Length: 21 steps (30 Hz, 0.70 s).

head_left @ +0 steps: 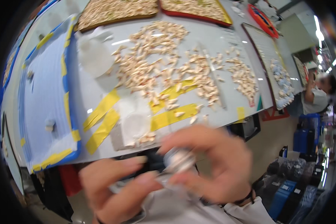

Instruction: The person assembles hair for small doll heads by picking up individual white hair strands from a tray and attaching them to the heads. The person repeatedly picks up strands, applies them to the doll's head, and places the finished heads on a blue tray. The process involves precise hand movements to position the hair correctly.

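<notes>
My right hand (216,160) is closed in a pinch over the table's front edge. Between its thumb and forefinger is a small rounded, shiny object (179,159), whitish-pink with a grey rim; motion blur hides its kind. To its left, my left hand (119,183) is raised with thumb and forefinger apart, and nothing shows between them. Just beyond the hands, a clear round dish (135,125) rests on a pale square pad with a few small cream-coloured pieces (147,138) beside it. A large scatter of similar pointed pieces (142,67) covers the middle of the table.
Left on the table lies a long blue-edged tray (44,97) with yellow tape. A translucent white bottle (95,56) stands beside it. Yellow tape strips (104,130) cross the tabletop. Filled trays (117,15) line the back. At far right is another person (319,93).
</notes>
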{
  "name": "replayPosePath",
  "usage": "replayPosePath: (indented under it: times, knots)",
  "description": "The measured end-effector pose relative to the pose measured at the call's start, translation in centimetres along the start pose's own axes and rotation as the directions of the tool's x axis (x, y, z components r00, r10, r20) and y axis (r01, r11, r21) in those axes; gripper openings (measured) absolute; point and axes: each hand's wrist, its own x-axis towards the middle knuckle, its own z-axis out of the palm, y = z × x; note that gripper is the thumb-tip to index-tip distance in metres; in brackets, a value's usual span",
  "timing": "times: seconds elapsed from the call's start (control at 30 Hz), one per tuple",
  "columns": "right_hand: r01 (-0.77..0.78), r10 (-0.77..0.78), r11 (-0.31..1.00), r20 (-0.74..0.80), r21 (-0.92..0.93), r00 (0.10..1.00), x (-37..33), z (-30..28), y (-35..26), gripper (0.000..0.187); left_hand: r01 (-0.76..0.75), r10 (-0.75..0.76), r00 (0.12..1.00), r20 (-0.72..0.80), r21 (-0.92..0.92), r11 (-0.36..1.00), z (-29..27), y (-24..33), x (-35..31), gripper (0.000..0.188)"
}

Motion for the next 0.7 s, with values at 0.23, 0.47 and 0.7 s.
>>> replayPosePath:
  times: [0.23,0.47,0.7]
  knots:
    - [-0.534,0.104,0.613,-0.61,-0.582,0.786,-4.8,-23.7,5.1,0.021,0.418,-0.368,0.907,-0.205,0.34,0.842,-8.1,-6.8,-1.8,0.029]
    - [-0.621,0.066,0.267,-0.629,-0.737,0.775,-4.6,-24.6,6.4,0.025,0.419,-0.513,0.858,-0.015,0.598,0.683,-11.9,-8.4,-1.8,0.03]
    - [-0.25,-0.023,0.632,-0.34,-0.733,0.94,-0.7,-16.5,3.8,0.024,0.499,-0.617,0.779,0.107,0.489,0.715,-11.2,-9.0,-0.2,0.026]
